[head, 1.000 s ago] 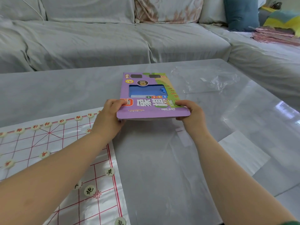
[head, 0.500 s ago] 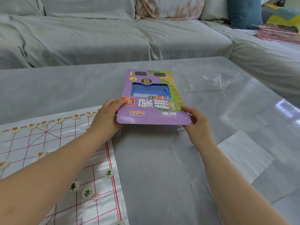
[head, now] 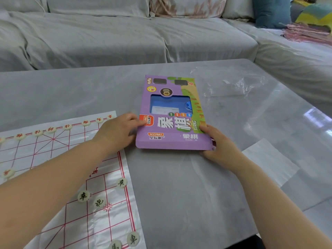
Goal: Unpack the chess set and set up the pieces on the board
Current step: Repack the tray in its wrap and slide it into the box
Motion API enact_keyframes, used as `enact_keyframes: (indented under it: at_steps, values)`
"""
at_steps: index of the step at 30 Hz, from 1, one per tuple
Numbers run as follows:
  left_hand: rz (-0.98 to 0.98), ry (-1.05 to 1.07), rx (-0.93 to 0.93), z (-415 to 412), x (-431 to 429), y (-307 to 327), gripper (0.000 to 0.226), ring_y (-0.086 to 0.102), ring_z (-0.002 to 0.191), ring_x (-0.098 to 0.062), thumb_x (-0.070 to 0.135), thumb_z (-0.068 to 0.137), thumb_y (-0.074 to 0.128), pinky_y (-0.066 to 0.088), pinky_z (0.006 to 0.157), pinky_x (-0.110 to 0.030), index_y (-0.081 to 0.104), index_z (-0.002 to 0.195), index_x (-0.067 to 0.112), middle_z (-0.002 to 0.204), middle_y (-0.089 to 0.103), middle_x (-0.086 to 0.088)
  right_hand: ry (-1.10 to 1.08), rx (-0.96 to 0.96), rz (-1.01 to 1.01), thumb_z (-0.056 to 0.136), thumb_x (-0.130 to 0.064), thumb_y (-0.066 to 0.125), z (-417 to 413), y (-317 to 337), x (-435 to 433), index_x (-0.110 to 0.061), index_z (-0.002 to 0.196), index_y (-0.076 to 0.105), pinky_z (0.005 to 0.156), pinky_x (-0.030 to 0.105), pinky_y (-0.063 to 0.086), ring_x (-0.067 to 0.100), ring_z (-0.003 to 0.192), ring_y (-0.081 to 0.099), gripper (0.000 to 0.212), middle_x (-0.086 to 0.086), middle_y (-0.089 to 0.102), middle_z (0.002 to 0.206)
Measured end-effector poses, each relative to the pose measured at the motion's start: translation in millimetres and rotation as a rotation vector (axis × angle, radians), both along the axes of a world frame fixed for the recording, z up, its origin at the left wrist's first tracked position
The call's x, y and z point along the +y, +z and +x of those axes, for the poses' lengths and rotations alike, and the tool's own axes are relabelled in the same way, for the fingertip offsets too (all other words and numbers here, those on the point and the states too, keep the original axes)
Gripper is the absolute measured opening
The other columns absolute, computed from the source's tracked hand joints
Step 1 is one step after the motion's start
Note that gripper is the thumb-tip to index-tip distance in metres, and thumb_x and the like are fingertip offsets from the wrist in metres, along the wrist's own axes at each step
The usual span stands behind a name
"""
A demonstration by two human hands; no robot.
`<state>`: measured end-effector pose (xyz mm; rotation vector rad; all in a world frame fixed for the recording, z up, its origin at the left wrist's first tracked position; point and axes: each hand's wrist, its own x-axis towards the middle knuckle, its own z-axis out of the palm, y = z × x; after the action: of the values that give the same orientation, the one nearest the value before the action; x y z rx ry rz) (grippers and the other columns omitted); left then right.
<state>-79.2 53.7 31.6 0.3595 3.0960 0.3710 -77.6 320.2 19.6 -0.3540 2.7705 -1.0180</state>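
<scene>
Purple flat cardboard chess box [head: 172,123] lies lengthwise on the grey glossy table [head: 179,194], just right of the white plastic board sheet with a red grid [head: 53,159]. Its lid reads "XCPAI" and "星辰派" on orange logos, a large "象棋" with "XIANG", and a smaller "象棋 XIANG QI" near the front edge; a window shows blue inside. The left hand [head: 116,133] grasps the near left edge, thumb on the orange logo. The right hand [head: 221,148] grips the near right corner, thumb on top. Round cream pieces [head: 99,202] sit on the sheet, black ones reading 卒, 炮, 車. A crumpled clear plastic bag [head: 233,85] lies beyond the box.
</scene>
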Motion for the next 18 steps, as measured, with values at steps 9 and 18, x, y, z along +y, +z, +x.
enact_keyframes:
  at_steps: [9,18]
  values:
    - [0.121,-0.044,-0.024,-11.2,2.0,0.1,0.050,0.035,0.132,-0.014,0.015,0.086,0.059,0.028,0.104,-0.022,0.043,0.133,0.020,0.144,0.037,0.003,0.010,0.088,0.118,0.074,-0.028,0.073,-1.7,1.3,-9.7,-0.023,0.134,0.040,0.097,0.014,0.025,0.011,0.135,0.029,0.069,-0.007,0.012,0.152]
    - [0.644,0.222,-0.213,-20.7,4.6,-1.0,0.028,0.045,0.112,-0.017,0.011,0.096,0.039,0.035,0.087,-0.021,0.058,0.116,0.019,0.137,0.044,-0.003,-0.060,0.211,0.206,0.080,-0.033,0.066,-6.8,-11.2,-20.1,-0.025,0.139,0.030,0.105,0.027,0.023,0.016,0.135,0.028,0.070,-0.005,0.012,0.153]
